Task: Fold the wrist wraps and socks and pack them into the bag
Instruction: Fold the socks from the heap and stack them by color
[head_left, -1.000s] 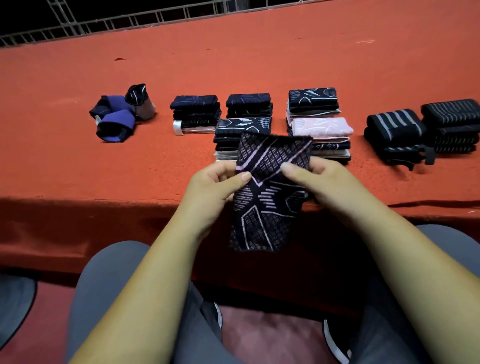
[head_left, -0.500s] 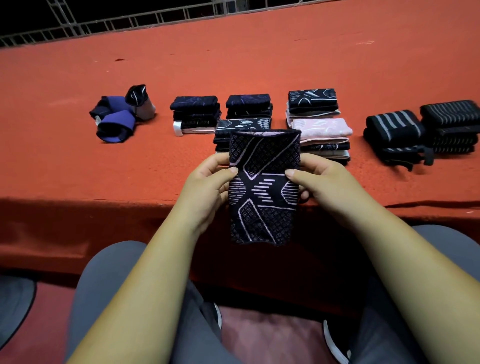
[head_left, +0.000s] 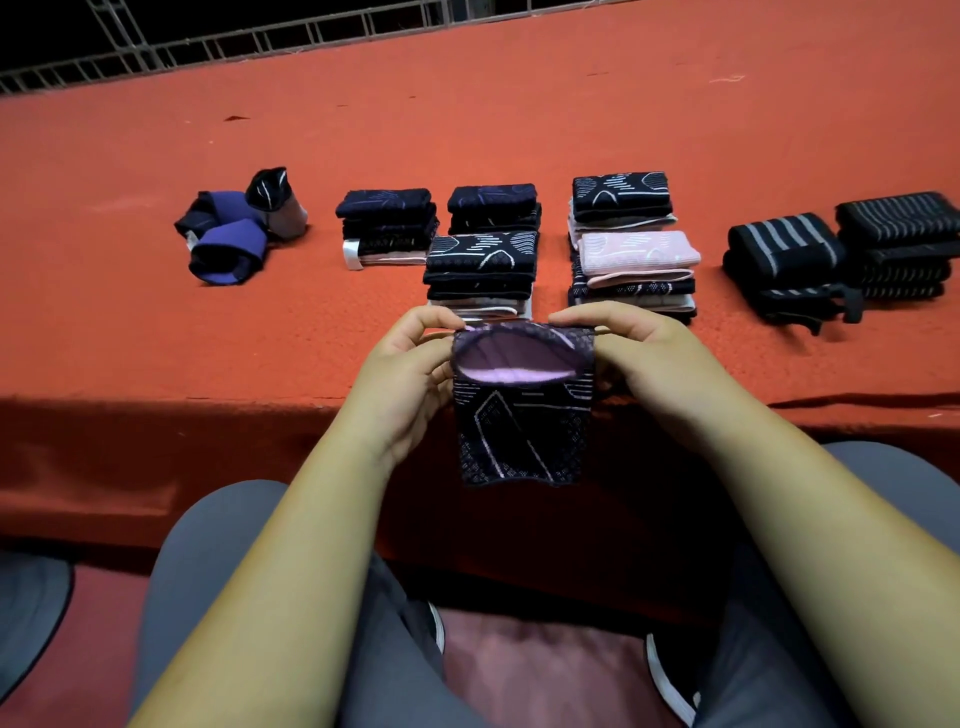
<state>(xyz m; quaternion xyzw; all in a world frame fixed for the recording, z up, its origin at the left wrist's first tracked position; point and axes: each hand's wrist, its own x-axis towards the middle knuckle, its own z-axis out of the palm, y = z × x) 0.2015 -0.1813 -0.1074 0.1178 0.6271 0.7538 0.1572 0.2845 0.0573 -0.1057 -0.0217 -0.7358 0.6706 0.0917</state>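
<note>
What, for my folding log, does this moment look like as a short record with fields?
held item: dark patterned sock, hanging over the table edge, top opening spread, pale purple inside showing
left hand: pinches the opening's left edge
right hand: pinches the opening's right edge
behind the hands: folded piles, one with a pink top
far right: striped wraps, folded
far left: purple rolls, loose
surface: red table
</note>
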